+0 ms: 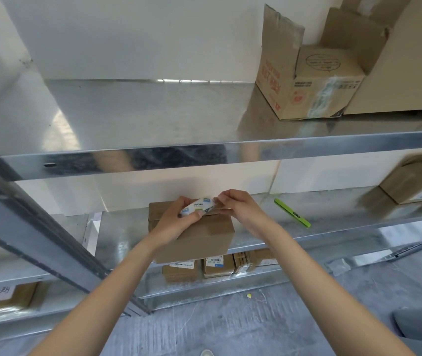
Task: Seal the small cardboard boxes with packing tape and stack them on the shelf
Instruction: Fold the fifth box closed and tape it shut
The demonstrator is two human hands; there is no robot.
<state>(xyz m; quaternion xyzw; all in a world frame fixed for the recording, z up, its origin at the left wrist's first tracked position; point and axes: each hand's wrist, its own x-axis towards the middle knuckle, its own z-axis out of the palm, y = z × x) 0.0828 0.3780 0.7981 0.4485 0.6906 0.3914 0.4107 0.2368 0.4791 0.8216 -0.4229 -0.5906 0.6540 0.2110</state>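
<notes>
The person leans in at the middle shelf [333,209], both hands busy over a small cardboard box [199,232] that sits near the shelf's front edge, partly overhanging it. The left hand [179,217] is curled round a tape roll [197,205] with a white printed label, and the right hand [235,204] pinches at the roll's edge, fingertips together (hunting for the free end of the tape, I'd guess).

What worries me is that overhang: a hard pull on the tape could nudge the box forward and tip it off the edge. The tape could also tear into a sliver or fold onto itself if the end lifts unevenly.

As for containers, the box's top flaps look closed, so I can't see what it holds. On the top shelf an open carton [310,80] stands with flaps up; its contents are hidden. Below, labelled parcels [215,265] sit side by side. A green cutter [292,213] lies well to the right of the box.
</notes>
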